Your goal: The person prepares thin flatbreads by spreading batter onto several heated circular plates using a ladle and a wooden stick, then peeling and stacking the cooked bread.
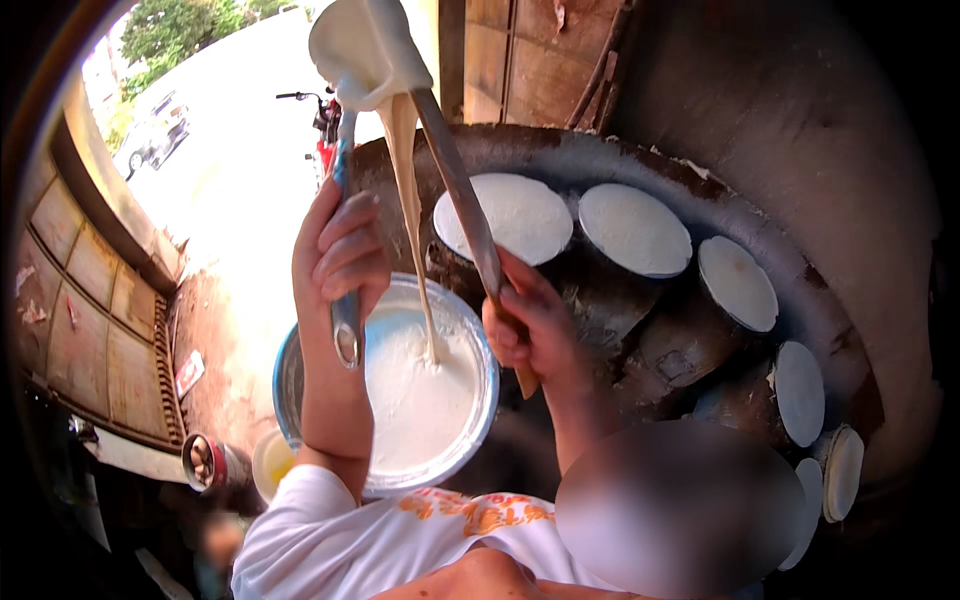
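Observation:
My left hand (350,245) grips the handle of a batter-coated ladle (365,45), raised high. A flat wooden paddle (460,185) is in my right hand (530,310), its upper end against the ladle's lower edge. Thick cream batter (408,190) hangs from there in a long strand. It runs down into a wide basin (491,390) of the same batter below my hands. Batter covers most of the ladle's head, so its exact shape is hidden.
Several round pans with pale, flat batter rounds (635,230) stand along the curved rim of a large dark stove (850,340) at right. Left of the basin are a pale tub (270,462) and a can (222,463). A motorbike (327,125) stands outside.

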Demonstrator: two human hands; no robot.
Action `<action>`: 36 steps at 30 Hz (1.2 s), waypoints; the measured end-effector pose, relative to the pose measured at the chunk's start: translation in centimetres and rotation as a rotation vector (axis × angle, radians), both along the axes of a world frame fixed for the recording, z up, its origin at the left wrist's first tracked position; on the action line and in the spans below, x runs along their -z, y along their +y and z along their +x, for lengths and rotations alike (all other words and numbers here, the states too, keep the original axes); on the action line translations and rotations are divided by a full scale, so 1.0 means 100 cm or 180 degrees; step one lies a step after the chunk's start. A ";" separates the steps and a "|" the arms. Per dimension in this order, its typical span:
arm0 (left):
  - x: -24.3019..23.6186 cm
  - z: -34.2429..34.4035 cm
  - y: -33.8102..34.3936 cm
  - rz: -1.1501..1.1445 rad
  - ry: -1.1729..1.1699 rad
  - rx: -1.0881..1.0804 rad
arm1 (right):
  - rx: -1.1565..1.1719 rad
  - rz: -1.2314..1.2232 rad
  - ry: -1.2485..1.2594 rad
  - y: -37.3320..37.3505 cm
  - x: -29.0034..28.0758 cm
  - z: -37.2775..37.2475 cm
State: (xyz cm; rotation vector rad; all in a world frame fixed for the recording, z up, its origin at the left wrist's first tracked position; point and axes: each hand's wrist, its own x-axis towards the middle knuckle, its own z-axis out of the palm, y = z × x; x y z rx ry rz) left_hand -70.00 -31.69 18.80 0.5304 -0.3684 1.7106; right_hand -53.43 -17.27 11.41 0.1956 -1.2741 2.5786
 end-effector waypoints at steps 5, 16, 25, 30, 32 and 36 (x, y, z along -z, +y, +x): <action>0.113 -0.012 -0.027 -0.1142 -0.0602 0.0061 | 0.0160 -0.0712 -0.0958 -0.033 0.151 0.021; 0.169 -0.009 -0.072 -0.2904 0.0524 0.0092 | 0.0433 -0.0539 -0.1292 -0.058 0.187 0.096; 0.138 0.116 0.051 -0.2406 -0.0414 0.2645 | 0.2364 -0.1471 -0.1440 -0.124 0.158 0.250; 0.090 0.330 0.089 -0.1397 0.1297 0.3603 | 0.5785 0.0827 -0.2046 -0.151 0.059 0.398; 0.073 0.443 0.085 -0.1645 0.0736 0.4841 | 0.6787 0.0835 -0.2413 -0.159 0.071 0.451; 0.059 0.618 0.053 -0.1895 -0.0640 0.6878 | 0.8059 0.1910 -0.3839 -0.234 0.221 0.501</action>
